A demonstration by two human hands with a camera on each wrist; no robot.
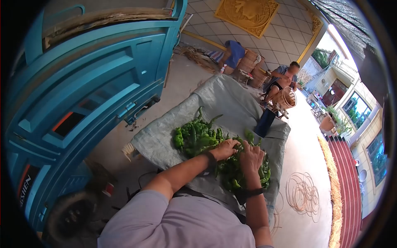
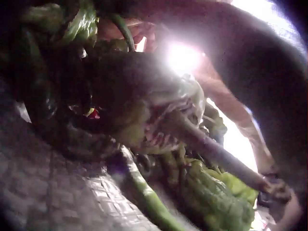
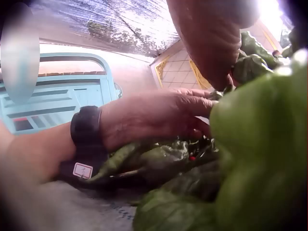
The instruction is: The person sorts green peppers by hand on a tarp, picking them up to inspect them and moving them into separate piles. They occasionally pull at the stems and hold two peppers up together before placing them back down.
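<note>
A pile of green peppers (image 1: 196, 134) lies on a grey woven sheet (image 1: 165, 142) in front of the person. The left hand (image 1: 224, 149) is over the middle of the pile, its fingers curled on a green pepper. Close beside it, the right hand (image 1: 251, 158) bends its fingers and thumb round a green pepper among the others. The fingertips of both hands nearly meet, and the pepper between them is mostly hidden. In the left wrist view a pepper stem (image 2: 221, 156) shows large. A big green pepper (image 3: 260, 144) fills the right side of the right wrist view.
A dark blue box-like object (image 1: 265, 122) lies at the sheet's right side. The blue vehicle (image 1: 103, 74) stands at left. Further back, a seated person (image 1: 283, 78) handles a woven basket (image 1: 285, 98). Coiled thin strips (image 1: 303, 196) lie on the floor at right, near red steps (image 1: 345, 182).
</note>
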